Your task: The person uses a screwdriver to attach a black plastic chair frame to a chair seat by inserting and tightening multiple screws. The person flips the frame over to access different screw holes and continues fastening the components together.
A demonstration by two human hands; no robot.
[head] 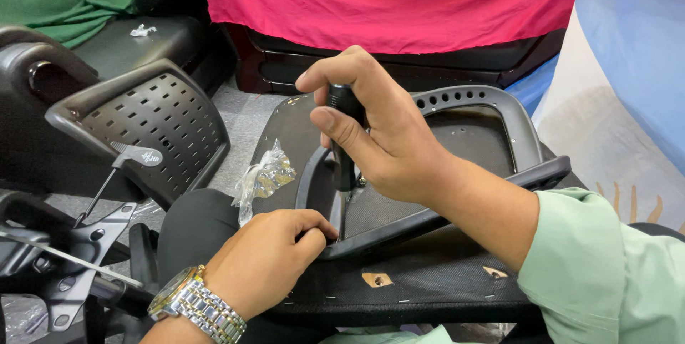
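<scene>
Left hand [267, 258], wristwatch [196, 307] on its wrist, rests closed against the lower edge of a black armrest frame [499, 112], fingertips pinching at the base of the tool. Right hand [378, 130] grips a black-handled screwdriver [344, 144] upright, its tip down at that frame, which lies across the black seat base [421, 283]. Crumpled clear plastic bag [262, 176] lies just left of the frame.

right hand [378, 137]: raised, fingers wrapped closed | left hand [271, 255]: low, fingers pinched, wrist bent
</scene>
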